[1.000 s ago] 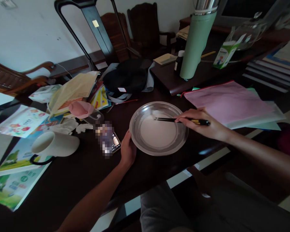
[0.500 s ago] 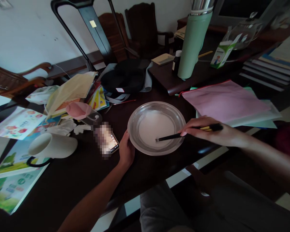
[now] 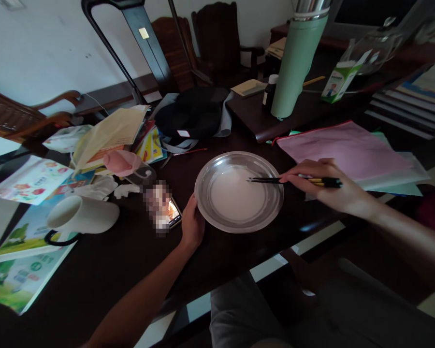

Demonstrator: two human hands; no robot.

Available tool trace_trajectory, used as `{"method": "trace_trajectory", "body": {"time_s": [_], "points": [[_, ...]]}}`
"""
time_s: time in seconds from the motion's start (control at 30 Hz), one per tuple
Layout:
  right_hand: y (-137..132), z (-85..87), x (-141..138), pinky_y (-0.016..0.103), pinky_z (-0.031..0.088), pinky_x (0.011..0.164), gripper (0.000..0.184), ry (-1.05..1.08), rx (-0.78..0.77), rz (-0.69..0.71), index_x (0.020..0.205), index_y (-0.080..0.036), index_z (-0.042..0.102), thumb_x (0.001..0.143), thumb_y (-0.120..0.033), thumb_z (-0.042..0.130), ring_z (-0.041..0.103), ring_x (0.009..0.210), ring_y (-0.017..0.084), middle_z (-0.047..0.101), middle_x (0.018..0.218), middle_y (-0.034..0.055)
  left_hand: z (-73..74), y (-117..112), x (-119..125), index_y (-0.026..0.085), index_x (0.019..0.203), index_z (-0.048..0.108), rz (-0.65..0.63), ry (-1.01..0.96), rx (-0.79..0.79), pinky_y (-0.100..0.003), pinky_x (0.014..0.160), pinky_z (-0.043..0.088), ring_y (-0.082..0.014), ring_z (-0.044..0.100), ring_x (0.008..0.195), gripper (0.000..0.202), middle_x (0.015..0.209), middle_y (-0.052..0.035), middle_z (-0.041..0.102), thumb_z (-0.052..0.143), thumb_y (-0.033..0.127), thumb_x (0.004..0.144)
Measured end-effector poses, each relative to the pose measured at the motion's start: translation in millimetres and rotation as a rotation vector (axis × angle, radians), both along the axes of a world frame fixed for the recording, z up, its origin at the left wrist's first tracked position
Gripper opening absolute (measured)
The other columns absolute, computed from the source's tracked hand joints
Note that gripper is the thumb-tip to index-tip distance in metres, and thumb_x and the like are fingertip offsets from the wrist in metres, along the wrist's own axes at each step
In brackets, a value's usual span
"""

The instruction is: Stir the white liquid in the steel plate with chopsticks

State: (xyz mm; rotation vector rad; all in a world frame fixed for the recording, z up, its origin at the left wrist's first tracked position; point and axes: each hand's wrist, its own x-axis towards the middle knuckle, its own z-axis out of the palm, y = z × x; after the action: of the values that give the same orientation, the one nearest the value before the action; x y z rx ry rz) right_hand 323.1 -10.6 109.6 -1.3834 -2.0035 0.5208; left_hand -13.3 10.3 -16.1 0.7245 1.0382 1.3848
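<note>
Left hand [image 3: 193,224] clasping the metal bowl [image 3: 239,225], presumably for steadiness; right hand [image 3: 317,180] pinching chopsticks [image 3: 266,180], tips inside the rim

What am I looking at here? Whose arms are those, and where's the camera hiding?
There's no robot here, just a person using two bare hands. The camera is worn on their head, so you see down their own arms.

The left hand touches the side of a shiny metal bowl. It looks pale inside, but I can't tell why. The right hand holds dark chopsticks, with their tips over the bowl.

On the dark table you can also spot a phone, partly blurred, a white mug with a dark handle, and a pink pouch. Farther back stands a tall green flask.
</note>
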Motion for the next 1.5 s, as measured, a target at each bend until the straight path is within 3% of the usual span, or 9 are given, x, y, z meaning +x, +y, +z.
{"method": "trace_trajectory", "body": {"time_s": [0.13,0.23,0.43,0.57,0.83,1.03,1.13,1.33,1.5], "points": [[-12,19.8,22,0.046,0.057,0.07,0.034,-0.002,-0.171,0.047,0.097,-0.037,0.086,0.103,-0.061,0.063,0.08,0.083,0.028,0.087,0.097,0.0015,1.4,0,1,0.023,0.11,0.085,0.016,-0.007,-0.001,-0.046,0.115,0.055,-0.031,0.074,0.123,0.038,0.122,-0.0048,0.085,0.081,0.052,0.085],[-18,22.1,20,0.043,0.06,0.071,0.036,0.024,-0.249,0.137,0.098,-0.038,0.087,0.103,-0.063,0.062,0.081,0.089,0.028,0.088,0.1,0.0012,2.1,-1,1,0.023,0.11,0.085,0.013,-0.004,-0.009,-0.047,0.114,0.056,-0.0316,0.075,0.122,0.039,0.12,-0.0049,0.085,0.081,0.052,0.084],[-15,-14.2,-21,0.048,0.054,0.091,0.027,0.068,-0.169,0.219,0.11,-0.036,0.085,0.107,-0.052,0.062,0.081,0.1,0.024,0.088,0.113,0.0012,0.9,0,1,0.023,0.11,0.085,0.007,0.013,-0.004,-0.048,0.118,0.053,-0.0328,0.072,0.13,0.037,0.123,-0.0059,0.084,0.078,0.052,0.088],[-2,-30.9,-31,0.051,0.051,0.1,0.024,0.054,-0.059,0.152,0.112,-0.038,0.082,0.108,-0.047,0.061,0.08,0.107,0.025,0.087,0.118,-0.0003,1.0,0,1,0.025,0.112,0.085,0.014,-0.004,-0.006,-0.047,0.119,0.053,-0.0327,0.072,0.131,0.036,0.123,-0.005,0.084,0.08,0.05,0.086],[-2,6.9,8,0.051,0.057,0.086,0.03,-0.049,-0.011,0.004,0.101,-0.039,0.084,0.106,-0.057,0.061,0.08,0.087,0.027,0.088,0.102,-0.0008,3.5,-1,0,0.024,0.107,0.084,-0.012,0.004,0.0,-0.049,0.12,0.052,-0.034,0.07,0.135,0.034,0.126,-0.0075,0.083,0.078,0.051,0.088],[-17,25.3,19,0.044,0.06,0.071,0.036,-0.02,-0.225,0.139,0.098,-0.038,0.086,0.104,-0.062,0.061,0.082,0.087,0.027,0.088,0.101,-0.0003,3.0,-1,1,0.023,0.107,0.085,0.006,0.008,-0.011,-0.048,0.116,0.055,-0.0334,0.073,0.127,0.037,0.119,-0.0061,0.085,0.08,0.053,0.085],[-18,14.5,1,0.043,0.061,0.08,0.03,0.044,-0.256,0.201,0.102,-0.037,0.087,0.105,-0.055,0.063,0.083,0.095,0.026,0.088,0.106,-0.0005,1.3,0,1,0.024,0.108,0.084,-0.001,0.01,-0.007,-0.048,0.116,0.055,-0.0332,0.073,0.128,0.037,0.121,-0.0065,0.085,0.078,0.053,0.087],[-8,-27.7,-35,0.051,0.051,0.1,0.027,0.05,-0.113,0.18,0.113,-0.036,0.082,0.109,-0.049,0.059,0.081,0.11,0.025,0.087,0.122,-0.0005,-3.4,0,-3,0.024,0.117,0.083,0.004,0.015,-0.024,-0.049,0.116,0.055,-0.0334,0.073,0.129,0.041,0.122,-0.0062,0.085,0.078,0.052,0.087],[6,-25.5,-28,0.049,0.052,0.097,0.023,0.047,0.001,0.088,0.108,-0.035,0.082,0.107,-0.043,0.06,0.081,0.106,0.026,0.088,0.116,0.0006,-0.8,0,-1,0.025,0.113,0.084,-0.002,0.005,-0.008,-0.049,0.118,0.054,-0.0341,0.072,0.132,0.037,0.124,-0.0061,0.084,0.078,0.051,0.088]]}}
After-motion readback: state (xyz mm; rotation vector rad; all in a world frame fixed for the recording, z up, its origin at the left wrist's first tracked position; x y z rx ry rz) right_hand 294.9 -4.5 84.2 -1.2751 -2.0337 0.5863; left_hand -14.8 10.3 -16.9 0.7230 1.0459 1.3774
